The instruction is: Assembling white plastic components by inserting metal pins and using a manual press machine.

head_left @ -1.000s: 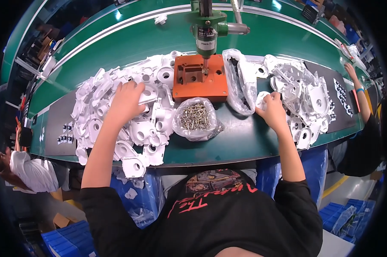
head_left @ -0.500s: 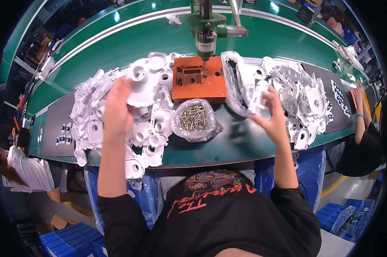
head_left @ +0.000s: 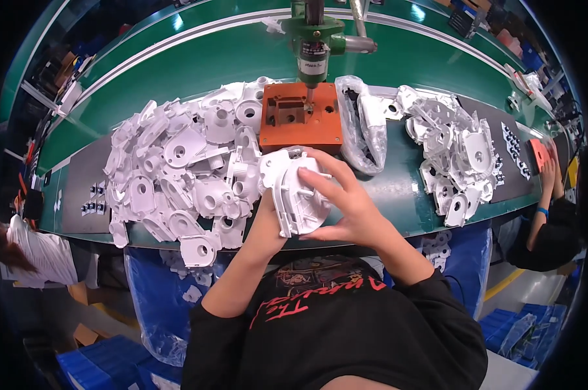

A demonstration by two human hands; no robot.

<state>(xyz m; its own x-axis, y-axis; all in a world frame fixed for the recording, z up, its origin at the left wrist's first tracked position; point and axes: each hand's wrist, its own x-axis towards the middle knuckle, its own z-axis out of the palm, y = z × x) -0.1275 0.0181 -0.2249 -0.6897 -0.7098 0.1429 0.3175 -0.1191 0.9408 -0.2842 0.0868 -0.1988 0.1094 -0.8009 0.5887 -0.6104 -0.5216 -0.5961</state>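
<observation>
Both hands meet just in front of the orange fixture block [head_left: 300, 133], gripping a white plastic housing [head_left: 297, 198] with ribs inside. My left hand [head_left: 265, 218] supports it from the left and below, its fingers mostly hidden behind the plastic. From the right, my right hand [head_left: 353, 203] closes on it, the index finger over the ribbed face and the thumb at the lower edge. Whether a second white piece is fitted into the housing, I cannot tell. The bag of screws is almost wholly hidden behind the hands and the housing.
A green press [head_left: 313, 49] stands over the block. White parts lie heaped at left [head_left: 177, 156] and right [head_left: 459, 149], with a clear plastic bag [head_left: 372, 130] between block and right heap. Small metal pieces [head_left: 515, 149] lie on a dark mat. A co-worker's hand [head_left: 549, 170] touches another orange block.
My hands were apart, the left with a large white housing, the right with a smaller white piece. They have come together in the middle, now covering the bag of screws.
</observation>
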